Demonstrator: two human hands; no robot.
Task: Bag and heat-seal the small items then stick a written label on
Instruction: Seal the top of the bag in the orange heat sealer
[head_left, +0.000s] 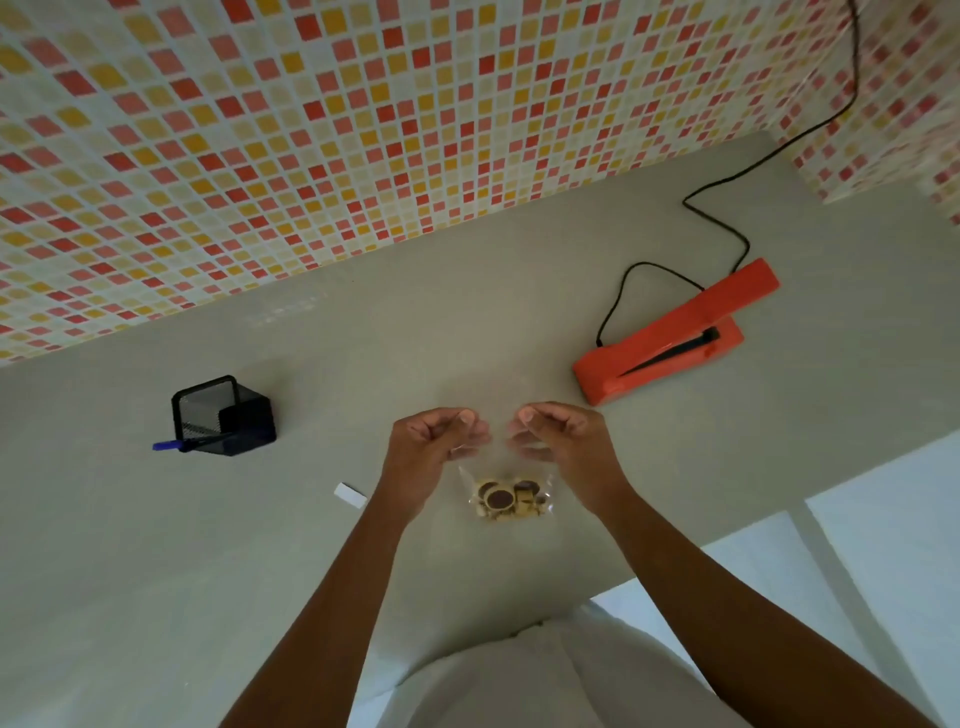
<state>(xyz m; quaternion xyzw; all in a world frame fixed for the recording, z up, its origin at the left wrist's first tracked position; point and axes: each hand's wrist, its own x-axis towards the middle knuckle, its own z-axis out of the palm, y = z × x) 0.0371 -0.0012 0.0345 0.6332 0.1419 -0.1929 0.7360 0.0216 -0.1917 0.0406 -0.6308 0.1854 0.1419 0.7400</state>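
Note:
A clear plastic bag (501, 457) hangs over the grey counter (208, 545) in the middle of the view. Small brown and cream round items (506, 500) sit bunched at its bottom. My left hand (434, 439) pinches the bag's top edge on the left. My right hand (563, 436) pinches the top edge on the right. The two hands are a little apart, holding the bag's mouth between them. A small white label (349, 494) lies on the counter left of my left wrist. The red heat sealer (670, 338) stands at the back right, its arm raised.
A black mesh pen holder (223, 415) lies on the left with a blue pen (174, 445) poking out. The sealer's black cord (727, 223) runs up the tiled wall (311, 130). The counter's edge (779, 514) runs diagonally at lower right.

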